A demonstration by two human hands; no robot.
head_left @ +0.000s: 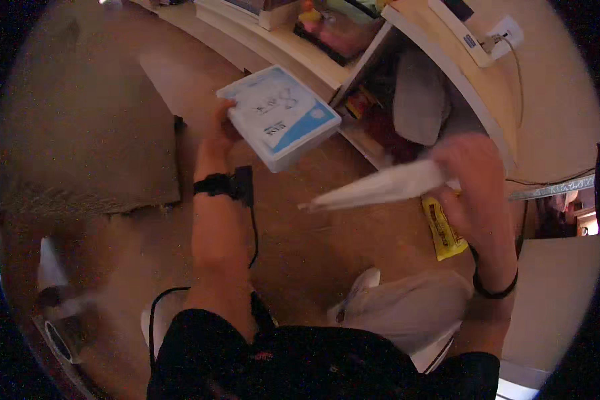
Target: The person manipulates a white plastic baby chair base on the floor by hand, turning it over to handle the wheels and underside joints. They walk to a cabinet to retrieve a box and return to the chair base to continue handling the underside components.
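Note:
My left hand (225, 123) grips the near-left edge of a flat white-and-blue box (263, 110), tilted up off the floor. A black strap with a small device and a cable circles that wrist. On the right, my right hand (467, 173) is closed on a long, flat white thing (380, 185) that tapers to the left; motion blurs it, and I cannot make out its kind. A yellow wrapped packet (443, 230) hangs below the same hand, its upper end behind the fingers, apparently held too.
An open shelf unit (440, 40) stands ahead, with a grey rounded thing (420, 100) inside. A power strip (463, 33) with a plug lies on top. To the left is a brown covered block (87, 127); a cardboard-like tube (63, 340) lies on the wooden floor (300, 247).

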